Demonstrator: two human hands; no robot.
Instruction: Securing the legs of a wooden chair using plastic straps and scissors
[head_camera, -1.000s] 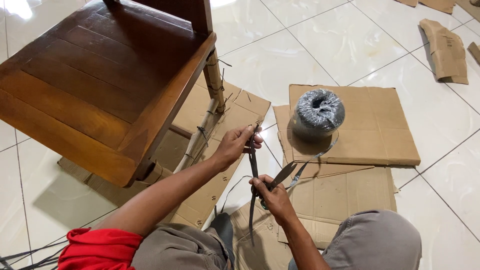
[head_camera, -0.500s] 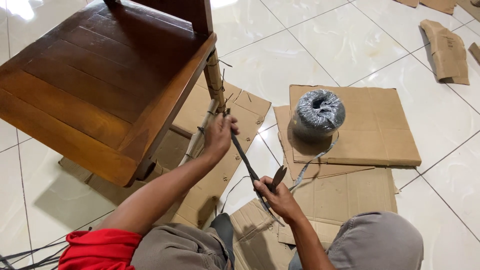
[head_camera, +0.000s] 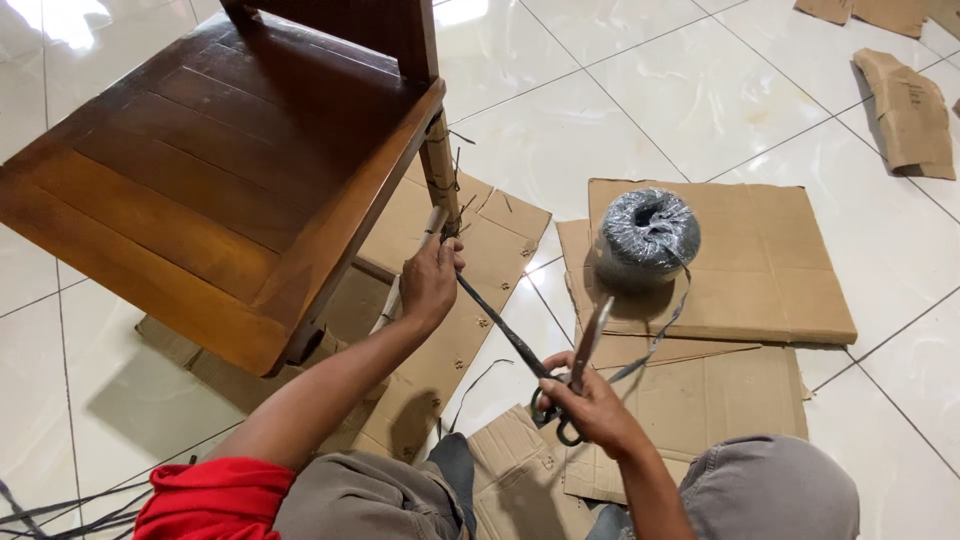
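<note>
A brown wooden chair (head_camera: 210, 170) stands at upper left. My left hand (head_camera: 430, 280) pinches a dark flat strap (head_camera: 500, 325) against the chair's cardboard-wrapped leg (head_camera: 440, 175). The strap runs taut down to my right hand (head_camera: 590, 405), which grips a pair of scissors (head_camera: 580, 365) with the blades pointing up toward the roll. A grey roll of strap (head_camera: 648, 232) sits on a cardboard sheet, its loose end trailing toward the scissors.
Flat cardboard sheets (head_camera: 770, 270) lie on the white tiled floor (head_camera: 640, 80) under the chair and in front of my knees. Folded cardboard pieces (head_camera: 905, 105) lie at upper right. Loose strap ends (head_camera: 60, 515) show at lower left.
My left hand has moved up to the chair leg, pulling the strap taut. My right hand has shifted right and raised the scissors' blades.
</note>
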